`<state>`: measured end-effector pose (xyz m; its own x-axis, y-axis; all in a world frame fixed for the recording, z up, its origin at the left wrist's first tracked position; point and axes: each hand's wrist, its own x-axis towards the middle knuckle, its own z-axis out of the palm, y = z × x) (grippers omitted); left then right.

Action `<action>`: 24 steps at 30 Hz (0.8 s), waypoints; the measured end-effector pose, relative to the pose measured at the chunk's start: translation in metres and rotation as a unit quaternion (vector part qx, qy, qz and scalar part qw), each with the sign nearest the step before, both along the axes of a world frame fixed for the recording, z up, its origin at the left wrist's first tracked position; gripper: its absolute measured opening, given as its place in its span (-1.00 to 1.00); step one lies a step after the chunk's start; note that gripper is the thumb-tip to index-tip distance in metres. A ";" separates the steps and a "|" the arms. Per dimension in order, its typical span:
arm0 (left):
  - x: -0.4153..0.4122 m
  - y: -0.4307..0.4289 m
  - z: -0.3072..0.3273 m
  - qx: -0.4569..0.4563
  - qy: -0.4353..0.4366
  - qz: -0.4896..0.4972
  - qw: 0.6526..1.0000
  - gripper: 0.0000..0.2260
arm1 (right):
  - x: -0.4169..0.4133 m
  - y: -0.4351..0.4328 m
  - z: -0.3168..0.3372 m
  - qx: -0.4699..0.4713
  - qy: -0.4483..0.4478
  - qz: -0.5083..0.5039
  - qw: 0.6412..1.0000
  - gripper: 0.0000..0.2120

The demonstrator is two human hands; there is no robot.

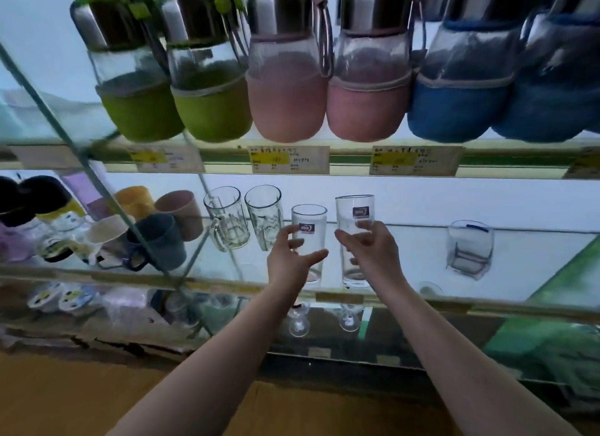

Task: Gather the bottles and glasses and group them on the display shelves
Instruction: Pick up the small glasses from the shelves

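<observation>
Head view, middle shelf (415, 257), left to right. Ribbed mugs (227, 223): a pair, just left of the left hand (290, 260). Short tumbler (308, 221): left fingers (287, 237) and thumb curved round it, base at the shelf. Tall tumbler (347, 215): right hand (373, 254) clamped round its middle, set close beside the short one, probably to group the two labelled glasses. Squat glass (469, 250): well right of the right fingers (367, 229), not yet gathered.

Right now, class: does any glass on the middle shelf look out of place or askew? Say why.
The short tumbler at the right stands alone, well apart from the other glasses, and looks tilted, though the wide lens may cause that. Nothing looks spilled or broken.
</observation>
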<state>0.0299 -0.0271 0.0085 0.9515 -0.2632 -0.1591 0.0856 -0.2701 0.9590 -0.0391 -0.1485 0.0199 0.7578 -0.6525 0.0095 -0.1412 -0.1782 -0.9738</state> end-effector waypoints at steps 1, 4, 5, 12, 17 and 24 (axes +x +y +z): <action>0.004 -0.002 -0.004 -0.002 -0.006 -0.004 1.000 -0.49 | 0.001 0.001 -0.001 -0.008 -0.003 -0.012 1.000 -0.53; 0.016 -0.008 -0.012 -0.015 -0.016 -0.013 1.000 -0.47 | 0.005 0.004 -0.005 -0.020 -0.009 -0.048 0.999 -0.52; 0.020 -0.011 -0.016 -0.015 -0.020 -0.015 1.000 -0.47 | 0.007 0.005 -0.008 -0.019 -0.010 -0.060 0.998 -0.51; 0.038 -0.030 -0.030 0.005 -0.071 0.022 0.997 -0.43 | 0.005 -0.001 -0.022 -0.065 0.001 -0.092 0.994 -0.47; 0.051 -0.038 -0.037 0.001 -0.082 0.039 0.996 -0.39 | 0.000 -0.012 -0.029 -0.102 0.024 -0.099 0.990 -0.51; 0.065 -0.053 -0.046 -0.011 -0.078 0.063 0.995 -0.42 | -0.008 -0.028 -0.024 -0.093 0.008 -0.102 0.990 -0.60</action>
<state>0.0948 -0.0800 -0.0375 0.9898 -0.1425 -0.0028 -0.0327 -0.2463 0.9687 -0.0469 -0.1760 -0.0045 0.6106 -0.7807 0.1329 -0.2072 -0.3195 -0.9246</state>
